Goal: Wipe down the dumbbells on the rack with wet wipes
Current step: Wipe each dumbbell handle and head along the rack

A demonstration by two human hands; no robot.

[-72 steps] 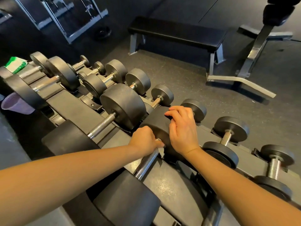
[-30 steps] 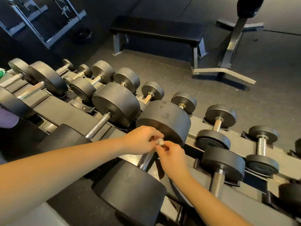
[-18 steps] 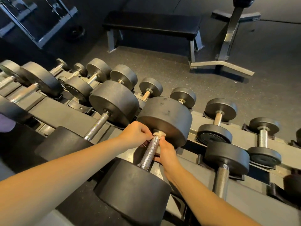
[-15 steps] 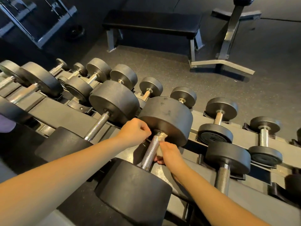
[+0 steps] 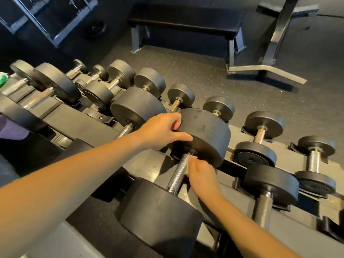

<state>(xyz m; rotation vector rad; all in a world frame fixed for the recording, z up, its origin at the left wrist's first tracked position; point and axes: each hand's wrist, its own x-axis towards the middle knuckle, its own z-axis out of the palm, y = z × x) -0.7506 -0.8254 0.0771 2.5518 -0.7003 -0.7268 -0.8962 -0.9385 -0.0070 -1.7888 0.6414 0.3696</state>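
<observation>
A big black dumbbell [image 5: 204,135] lies on the rack [image 5: 154,166] in front of me, its knurled steel handle [image 5: 178,172] running toward me to a second head [image 5: 160,216]. My left hand [image 5: 160,132] grips the left edge of the far head, thumb across its face. My right hand [image 5: 201,175] holds a small white wet wipe [image 5: 191,161] against the right side of the handle, just below the far head. Most of the wipe is hidden by my fingers.
Several more dumbbells fill the rack to the left [image 5: 137,108] and right [image 5: 271,185]. A green wipes pack [image 5: 2,81] shows at the far left edge. On the rubber floor beyond stand a flat bench [image 5: 186,23] and a machine base [image 5: 266,71].
My left hand has left the handle top and moved up onto the far head's edge. My right hand has slid the wipe a little down the handle's right side.
</observation>
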